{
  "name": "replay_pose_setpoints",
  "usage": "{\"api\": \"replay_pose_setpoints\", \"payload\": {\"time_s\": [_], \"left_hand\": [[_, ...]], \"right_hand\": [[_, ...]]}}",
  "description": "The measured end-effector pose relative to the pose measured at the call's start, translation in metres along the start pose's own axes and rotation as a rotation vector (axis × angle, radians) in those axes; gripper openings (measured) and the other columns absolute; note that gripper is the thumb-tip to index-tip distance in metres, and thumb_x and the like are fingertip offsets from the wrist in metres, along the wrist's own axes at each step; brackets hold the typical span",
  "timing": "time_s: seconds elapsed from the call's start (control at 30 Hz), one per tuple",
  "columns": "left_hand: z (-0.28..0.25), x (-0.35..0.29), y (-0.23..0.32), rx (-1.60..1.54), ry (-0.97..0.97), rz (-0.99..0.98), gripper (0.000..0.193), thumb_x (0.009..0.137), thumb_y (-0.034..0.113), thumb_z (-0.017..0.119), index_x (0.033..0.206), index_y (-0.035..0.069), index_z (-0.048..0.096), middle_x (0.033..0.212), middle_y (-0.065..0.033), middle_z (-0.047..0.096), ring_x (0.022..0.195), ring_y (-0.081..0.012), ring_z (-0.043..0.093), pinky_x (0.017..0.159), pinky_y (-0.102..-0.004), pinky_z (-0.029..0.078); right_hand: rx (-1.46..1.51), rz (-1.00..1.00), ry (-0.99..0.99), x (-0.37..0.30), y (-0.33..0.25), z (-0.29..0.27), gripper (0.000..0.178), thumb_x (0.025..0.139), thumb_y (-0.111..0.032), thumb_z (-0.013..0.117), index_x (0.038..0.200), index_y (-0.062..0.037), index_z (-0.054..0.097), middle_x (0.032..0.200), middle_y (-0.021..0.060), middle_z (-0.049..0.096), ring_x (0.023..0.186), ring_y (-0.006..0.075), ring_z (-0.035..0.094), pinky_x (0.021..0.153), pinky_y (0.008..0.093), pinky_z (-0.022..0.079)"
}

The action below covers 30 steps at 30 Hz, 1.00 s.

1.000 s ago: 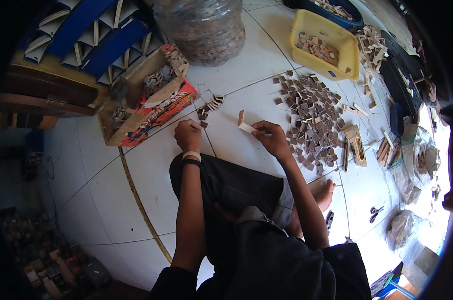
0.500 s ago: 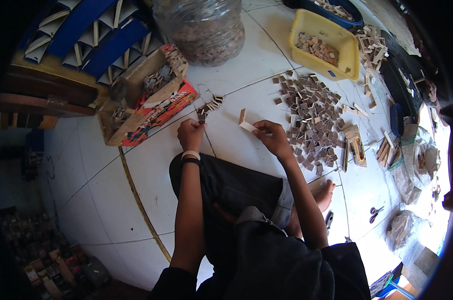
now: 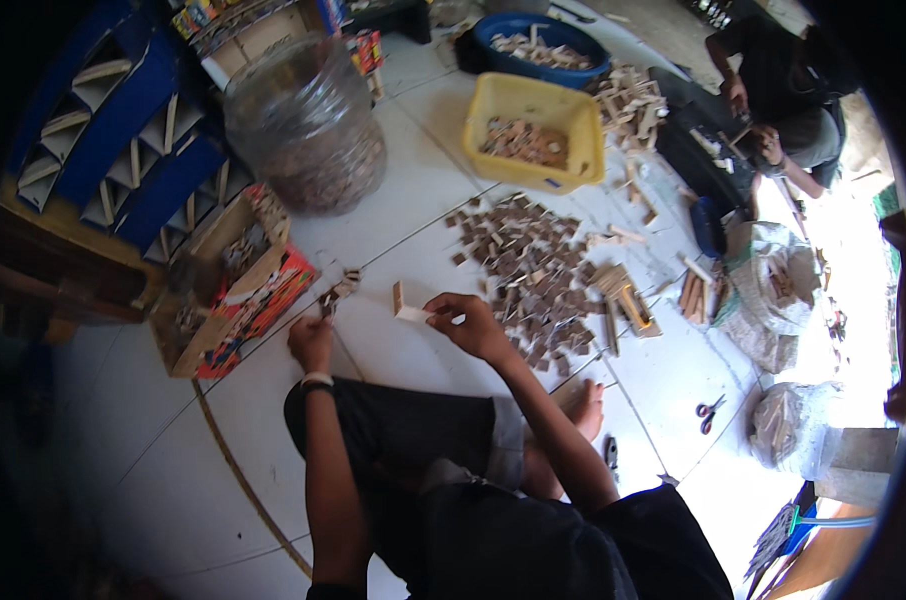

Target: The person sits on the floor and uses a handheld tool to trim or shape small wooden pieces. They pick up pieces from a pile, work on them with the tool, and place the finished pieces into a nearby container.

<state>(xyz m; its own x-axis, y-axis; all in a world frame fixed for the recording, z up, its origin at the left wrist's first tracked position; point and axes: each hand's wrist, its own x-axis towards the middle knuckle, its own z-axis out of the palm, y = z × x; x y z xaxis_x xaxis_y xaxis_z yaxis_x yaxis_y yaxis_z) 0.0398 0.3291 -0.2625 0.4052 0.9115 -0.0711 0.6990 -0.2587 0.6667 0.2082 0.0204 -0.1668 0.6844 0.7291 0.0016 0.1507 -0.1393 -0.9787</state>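
My left hand point(image 3: 311, 342) is closed at the near end of a short row of small brown and pale wooden pieces point(image 3: 346, 284). Thin wire or cord seems to loop beside that row, too fine to make out. Between thumb and fingers, my right hand point(image 3: 465, 326) pinches one pale end of an L-shaped wooden piece point(image 3: 400, 300), whose tan arm stands up. A gap separates the two hands, both above the white tiled floor in front of my bent leg. To the right of my right hand spreads a pile of small brown square tiles point(image 3: 533, 270).
On the left stands an open box with a red printed side point(image 3: 258, 310), holding small pieces. Farther back are a clear plastic-wrapped drum point(image 3: 308, 130), a yellow tub point(image 3: 473, 130) and a blue basin point(image 3: 598, 60). Scissors point(image 3: 709, 412) lie right; a co-worker point(image 3: 773, 110) sits far right.
My view has swung right and up, so the scene sits farther left and the co-worker shows more fully. Both hands keep their holds, with little movement relative to the floor.
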Motion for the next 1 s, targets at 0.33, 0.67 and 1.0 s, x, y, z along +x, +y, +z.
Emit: {"api": "replay_pose_setpoints", "payload": {"time_s": [0.33, 0.67, 1.0], "left_hand": [[-0.003, -0.006, 0.011, -0.244, 0.004, -0.111, 0.009, 0.081, 0.006, 0.068, 0.085, -0.001, 0.071, 0.078, -0.0109, 0.072, 0.064, -0.0188, 0.070, 0.062, -0.0328, 0.059], [-0.018, -0.029, 0.029, -0.164, 0.234, 0.087, 0.012, 0.086, 0.014, 0.070, 0.093, 0.003, 0.071, 0.094, -0.0143, 0.075, 0.091, -0.0314, 0.074, 0.084, -0.0417, 0.057], [-0.024, -0.040, 0.048, -0.087, 0.284, 0.146, 0.012, 0.086, 0.013, 0.068, 0.091, 0.003, 0.072, 0.090, -0.0143, 0.075, 0.088, -0.0322, 0.074, 0.084, -0.0427, 0.057]], "right_hand": [[-0.431, -0.080, 0.287, -0.043, -0.012, -0.127, 0.016, 0.085, -0.009, 0.078, 0.101, -0.0061, 0.077, 0.101, 0.0133, 0.078, 0.093, 0.0312, 0.076, 0.083, 0.0390, 0.059], [-0.827, 0.148, 0.719, -0.047, -0.012, -0.313, 0.013, 0.088, -0.019, 0.076, 0.098, -0.0124, 0.079, 0.095, 0.0124, 0.079, 0.090, 0.0324, 0.076, 0.079, 0.0426, 0.059], [-0.835, 0.422, 0.760, -0.042, 0.019, -0.352, 0.016, 0.083, -0.027, 0.078, 0.097, -0.0203, 0.081, 0.090, 0.0104, 0.080, 0.087, 0.0321, 0.076, 0.082, 0.0458, 0.059]]}}
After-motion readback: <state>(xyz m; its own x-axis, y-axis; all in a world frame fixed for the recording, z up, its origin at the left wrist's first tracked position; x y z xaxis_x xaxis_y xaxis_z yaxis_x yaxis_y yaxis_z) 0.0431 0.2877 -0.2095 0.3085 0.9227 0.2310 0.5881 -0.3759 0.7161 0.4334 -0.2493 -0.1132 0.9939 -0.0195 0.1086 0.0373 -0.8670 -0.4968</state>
